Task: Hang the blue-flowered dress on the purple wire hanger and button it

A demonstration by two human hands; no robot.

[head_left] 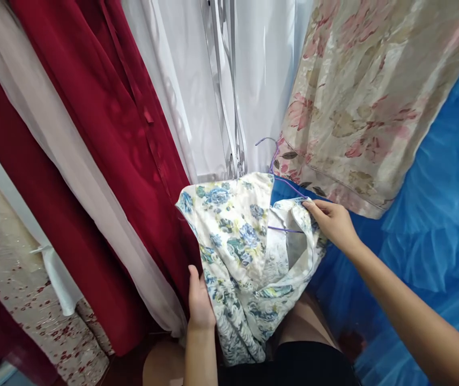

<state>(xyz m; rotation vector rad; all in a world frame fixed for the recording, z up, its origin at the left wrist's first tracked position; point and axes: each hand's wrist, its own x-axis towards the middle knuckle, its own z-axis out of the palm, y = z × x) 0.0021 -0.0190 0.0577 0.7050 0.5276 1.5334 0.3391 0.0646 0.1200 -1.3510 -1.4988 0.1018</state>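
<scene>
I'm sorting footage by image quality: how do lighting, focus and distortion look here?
Head view: the blue-flowered garment is fairly sharp; sheen streaks the pink-flowered fabric; soft shadows mottle the crimson drape; the blue ruffled fabric looks smeary; the right forearm seems stretched toward the frame's edge, perhaps wide-angle distortion.

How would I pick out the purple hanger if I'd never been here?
Start at the ruffled blue fabric on the right and go left to the white, blue-flowered garment in the person's right hand. The purple hanger sits partly inside it, its hook sticking out above. Thin purple lines set it apart from the broad fabrics around it.
</scene>
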